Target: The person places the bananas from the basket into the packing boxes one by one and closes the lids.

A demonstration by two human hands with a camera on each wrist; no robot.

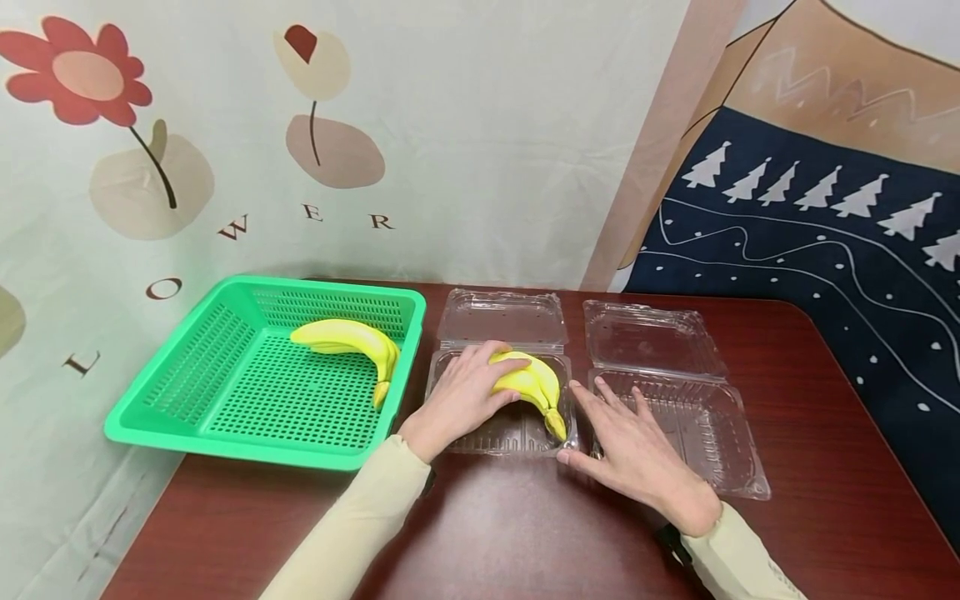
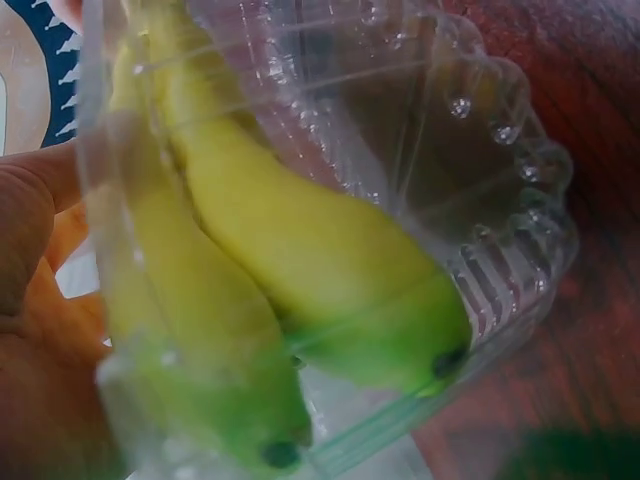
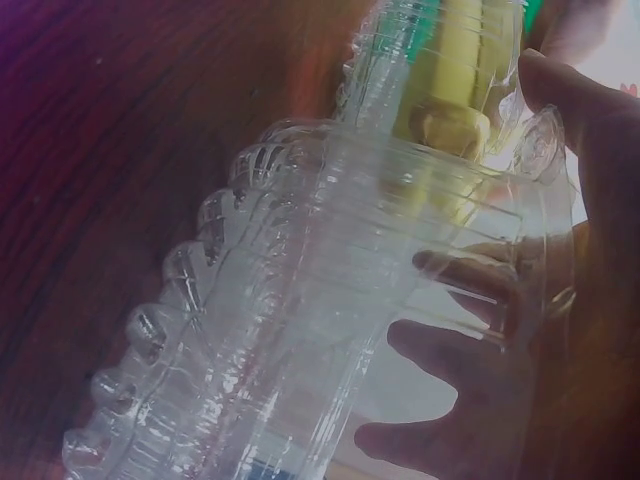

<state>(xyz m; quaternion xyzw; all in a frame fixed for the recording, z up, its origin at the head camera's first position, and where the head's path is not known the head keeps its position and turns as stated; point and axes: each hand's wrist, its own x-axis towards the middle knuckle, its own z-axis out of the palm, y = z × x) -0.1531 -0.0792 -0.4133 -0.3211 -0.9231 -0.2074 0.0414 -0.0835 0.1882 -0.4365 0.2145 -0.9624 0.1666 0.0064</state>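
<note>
My left hand [image 1: 470,384] grips a bunch of yellow bananas [image 1: 542,387] in the base of the left clear plastic clamshell box [image 1: 495,437]. Its fingers lie over the top of the bunch and hide part of it. The left wrist view shows the bananas' greenish tips [image 2: 400,345] through the clear wall. My right hand [image 1: 637,450] has its fingers spread, near the facing edges of the two boxes; the right clamshell box [image 1: 720,442] stands under and beside it. In the right wrist view its fingers [image 3: 430,350] appear behind the clear plastic.
At the left stands a green plastic basket [image 1: 255,454] with another banana bunch [image 1: 345,337] inside. Both boxes have their lids [image 1: 501,318] folded back toward the patterned curtain [image 1: 480,150]. Everything sits on a dark red-brown wooden table [image 1: 495,533].
</note>
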